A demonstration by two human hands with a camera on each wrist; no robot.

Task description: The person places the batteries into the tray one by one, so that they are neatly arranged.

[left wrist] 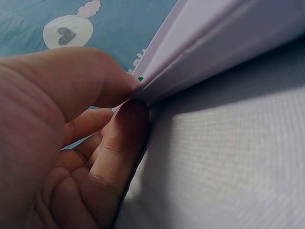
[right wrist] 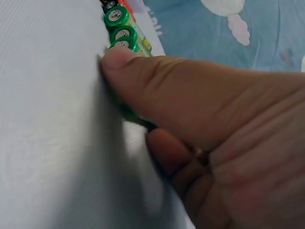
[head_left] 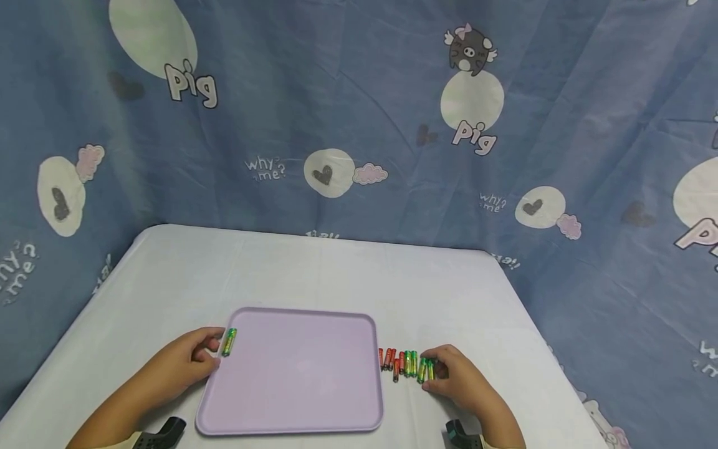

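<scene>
My left hand pinches the left rim of a flat lilac tray. In the left wrist view, thumb and finger meet at the tray's edge. One green battery lies on the tray just inside that rim, beside my fingers. Right of the tray, my right hand holds the end green battery of a row, the thumb at its near end and a finger at its far end. Other green batteries lie against it, and my thumb partly covers it in the right wrist view.
Several red batteries make up the row's left part, close to the tray's right rim. One of them sits slightly nearer than the others. A white cloth covers the table, and a blue printed curtain hangs behind it.
</scene>
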